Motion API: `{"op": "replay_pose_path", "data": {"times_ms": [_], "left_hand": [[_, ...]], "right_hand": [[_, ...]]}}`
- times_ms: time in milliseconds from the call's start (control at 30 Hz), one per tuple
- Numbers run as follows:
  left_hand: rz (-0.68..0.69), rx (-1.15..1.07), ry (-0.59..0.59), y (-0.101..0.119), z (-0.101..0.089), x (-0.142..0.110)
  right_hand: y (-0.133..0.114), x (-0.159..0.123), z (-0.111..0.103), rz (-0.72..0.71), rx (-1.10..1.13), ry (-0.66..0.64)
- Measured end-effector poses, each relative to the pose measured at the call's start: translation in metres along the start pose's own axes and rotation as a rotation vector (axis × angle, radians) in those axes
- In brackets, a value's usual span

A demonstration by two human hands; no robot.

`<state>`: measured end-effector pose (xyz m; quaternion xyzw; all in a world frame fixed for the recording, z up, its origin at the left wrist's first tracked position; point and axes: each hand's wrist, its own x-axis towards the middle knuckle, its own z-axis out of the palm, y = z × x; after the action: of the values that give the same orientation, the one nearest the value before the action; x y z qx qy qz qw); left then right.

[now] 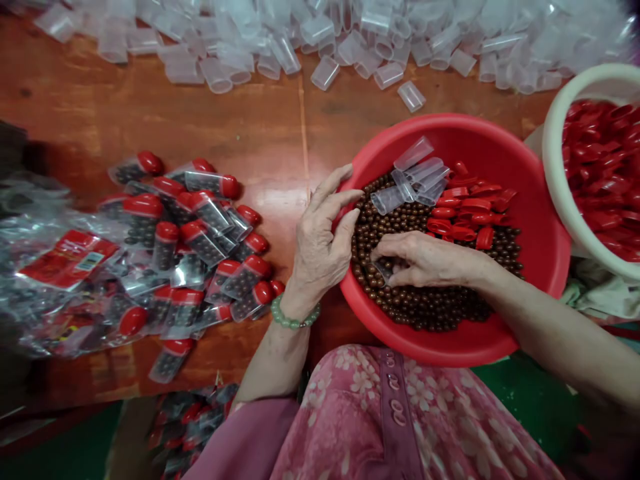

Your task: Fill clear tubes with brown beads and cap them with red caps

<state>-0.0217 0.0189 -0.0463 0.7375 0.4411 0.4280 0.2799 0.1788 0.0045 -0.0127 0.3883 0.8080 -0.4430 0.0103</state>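
Along the left of the wooden table (270, 127), red-capped tubes (200, 247) lie among clear bags (45, 247), with empty clear tubes (325, 72) beyond. The left hand (320, 243) rests half open beside the rim of the red basin (543, 267), holding nothing; the right hand (425, 260) pinches a small tube (384, 270) among brown beads (415, 300) in the basin. A white bowl (560, 167) at right holds red caps (605, 180).
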Motion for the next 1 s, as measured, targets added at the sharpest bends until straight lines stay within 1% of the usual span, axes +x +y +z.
{"op": "replay_pose_path", "data": {"times_ms": [133,200,267,300,400,467,600,667,733,833,900,1000], "left_hand": [[0.027,0.054,0.045,0.004,-0.002,-0.002],[0.060,0.101,0.090,0.011,-0.006,-0.004],[0.101,0.097,0.080,0.020,-0.013,-0.006],[0.121,0.055,0.036,0.026,-0.016,-0.007],[0.163,-0.150,-0.190,0.037,-0.022,-0.010],[0.165,-0.200,-0.284,0.039,-0.022,-0.011],[0.097,-0.170,-0.326,0.033,-0.015,-0.015],[0.061,-0.199,-0.354,0.029,-0.013,-0.016],[0.015,-0.229,-0.355,0.028,-0.012,-0.015],[-0.058,-0.284,-0.363,0.031,-0.011,-0.010],[-0.112,-0.362,-0.379,0.036,-0.010,-0.007],[-0.217,-0.499,-0.337,0.044,-0.006,-0.005]], "right_hand": [[-0.001,-0.007,-0.009,-0.002,0.246,0.065],[-0.001,-0.011,-0.013,-0.010,0.320,0.089],[0.000,-0.013,-0.016,-0.024,0.359,0.101],[0.001,-0.014,-0.017,-0.033,0.370,0.107],[0.003,-0.015,-0.019,-0.034,0.357,0.137],[0.005,-0.016,-0.020,-0.031,0.345,0.142],[0.007,-0.019,-0.023,-0.065,0.435,0.182],[0.007,-0.021,-0.024,-0.075,0.474,0.198],[0.006,-0.022,-0.025,-0.088,0.492,0.197],[0.006,-0.022,-0.027,-0.094,0.473,0.196],[0.005,-0.023,-0.028,-0.108,0.474,0.181],[0.003,-0.024,-0.028,-0.142,0.532,0.165]]}}
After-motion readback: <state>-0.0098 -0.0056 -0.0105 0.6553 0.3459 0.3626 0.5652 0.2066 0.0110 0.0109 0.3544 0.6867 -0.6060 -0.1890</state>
